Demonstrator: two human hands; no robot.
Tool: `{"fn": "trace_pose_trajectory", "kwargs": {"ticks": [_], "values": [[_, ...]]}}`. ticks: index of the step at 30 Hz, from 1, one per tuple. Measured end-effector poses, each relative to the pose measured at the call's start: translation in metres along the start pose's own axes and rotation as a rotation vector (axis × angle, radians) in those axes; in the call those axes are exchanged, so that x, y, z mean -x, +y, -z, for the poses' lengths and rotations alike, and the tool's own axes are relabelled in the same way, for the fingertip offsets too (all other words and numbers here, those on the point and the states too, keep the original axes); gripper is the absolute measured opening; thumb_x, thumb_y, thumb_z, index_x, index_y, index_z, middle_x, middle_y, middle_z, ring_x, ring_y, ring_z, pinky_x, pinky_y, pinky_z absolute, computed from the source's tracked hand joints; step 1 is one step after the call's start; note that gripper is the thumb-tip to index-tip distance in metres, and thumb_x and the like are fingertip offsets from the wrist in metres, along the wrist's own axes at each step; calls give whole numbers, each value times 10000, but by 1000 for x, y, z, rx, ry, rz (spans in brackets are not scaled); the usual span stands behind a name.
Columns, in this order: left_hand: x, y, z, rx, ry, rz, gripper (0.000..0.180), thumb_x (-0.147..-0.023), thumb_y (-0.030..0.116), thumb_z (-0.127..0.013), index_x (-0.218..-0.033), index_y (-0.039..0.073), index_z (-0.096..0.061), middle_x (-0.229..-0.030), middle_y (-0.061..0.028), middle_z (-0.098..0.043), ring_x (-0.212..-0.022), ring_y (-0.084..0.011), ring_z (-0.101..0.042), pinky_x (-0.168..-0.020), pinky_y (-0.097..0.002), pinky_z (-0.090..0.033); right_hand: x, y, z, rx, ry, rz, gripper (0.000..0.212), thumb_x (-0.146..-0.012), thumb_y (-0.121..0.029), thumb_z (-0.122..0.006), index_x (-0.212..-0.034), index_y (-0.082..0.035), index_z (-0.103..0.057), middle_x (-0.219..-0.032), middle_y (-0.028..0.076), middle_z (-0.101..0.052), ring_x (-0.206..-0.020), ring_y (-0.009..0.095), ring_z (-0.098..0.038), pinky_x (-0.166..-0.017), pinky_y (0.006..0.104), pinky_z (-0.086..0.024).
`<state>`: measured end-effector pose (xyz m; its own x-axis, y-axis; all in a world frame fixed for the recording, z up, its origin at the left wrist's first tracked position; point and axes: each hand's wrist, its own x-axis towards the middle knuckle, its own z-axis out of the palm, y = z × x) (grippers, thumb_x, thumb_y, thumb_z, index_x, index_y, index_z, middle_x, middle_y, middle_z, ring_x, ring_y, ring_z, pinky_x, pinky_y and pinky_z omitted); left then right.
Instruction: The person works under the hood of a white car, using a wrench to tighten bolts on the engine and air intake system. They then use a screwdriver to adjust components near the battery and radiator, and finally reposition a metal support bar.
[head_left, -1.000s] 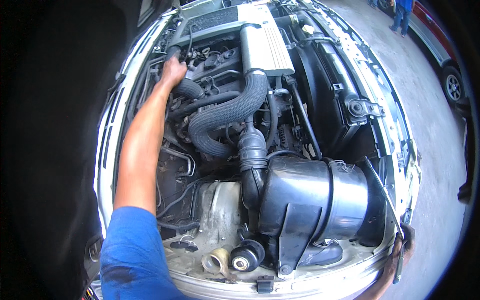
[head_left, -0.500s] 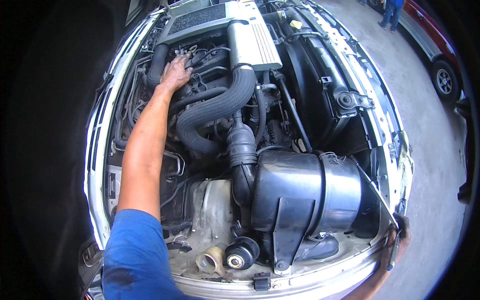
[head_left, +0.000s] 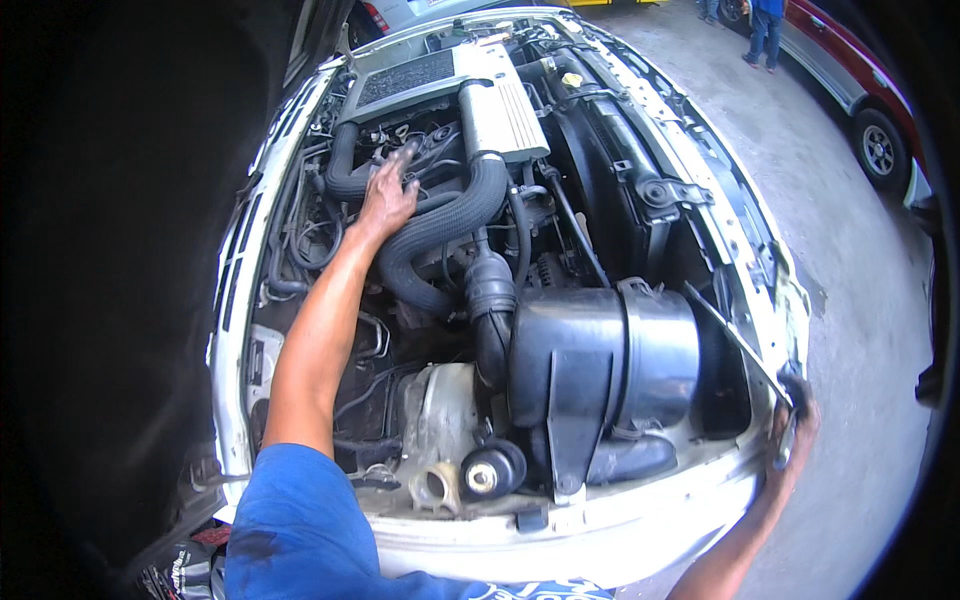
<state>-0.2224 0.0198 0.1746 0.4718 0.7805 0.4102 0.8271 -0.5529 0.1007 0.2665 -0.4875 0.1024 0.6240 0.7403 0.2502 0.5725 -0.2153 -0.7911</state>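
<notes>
My left hand is over the engine, between the ribbed black hoses, its fingers stretched out and apart with nothing held. Beside it curves a thick ribbed air hose, which runs up to the silver intercooler cover. At the right front edge of the engine bay, my right hand is closed around a long thin metal tool. Its shaft slants up toward the black air filter housing, and a handle-like end hangs below my fingers. The exact kind of tool is unclear.
A round black canister and a pale ring-shaped fitting sit at the near edge. The radiator lies to the right. Beyond it are a concrete floor, a red and silver vehicle and a person in blue.
My left hand has lifted and drawn back slightly from the engine parts. The right hand keeps hold of the tool. The whole view has shifted, showing more beyond the engine bay.
</notes>
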Motion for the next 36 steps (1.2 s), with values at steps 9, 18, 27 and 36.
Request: {"fn": "trace_pose_trajectory", "kwargs": {"ticks": [9,18,27,36], "values": [[189,63,104,-18,-304,104,544,-934,202,-648,-1447,76,-518,-1525,-183,-479,-1445,-354,-410,-1202,-553,-281,-5,9,-1,-513,107,-5,410,-840,-65,-553,-1230,3,-662,-1128,111,-691,-971,182,-638,-873,290,-496],[321,143,175,158,-480,150,474,-928,153,-692,-1377,43,-591,-1452,-218,-547,-1365,-386,-500,-1170,-430,-387,-12,18,2,-612,72,-82,444,-806,-83,-544,-1217,-25,-703,-937,70,-695,-754,136,-584,-657,272,-475],[353,280,175,461,167,557,402,-948,119,-691,-1326,0,-625,-1296,-205,-667,-1224,-346,-634,-1056,-393,-482,-19,19,1,-853,-63,-133,399,-811,-8,-554,-1180,11,-702,-844,42,-653,-664,107,-550,-614,237,-450],[331,376,133,551,375,619,365,-993,8,-613,-1357,5,-597,-1199,-129,-698,-1129,-200,-658,-987,-317,-530,-12,16,21,-945,-317,-134,398,-837,-16,-553,-1215,44,-663,-975,74,-610,-787,129,-572,-699,254,-488]]}}
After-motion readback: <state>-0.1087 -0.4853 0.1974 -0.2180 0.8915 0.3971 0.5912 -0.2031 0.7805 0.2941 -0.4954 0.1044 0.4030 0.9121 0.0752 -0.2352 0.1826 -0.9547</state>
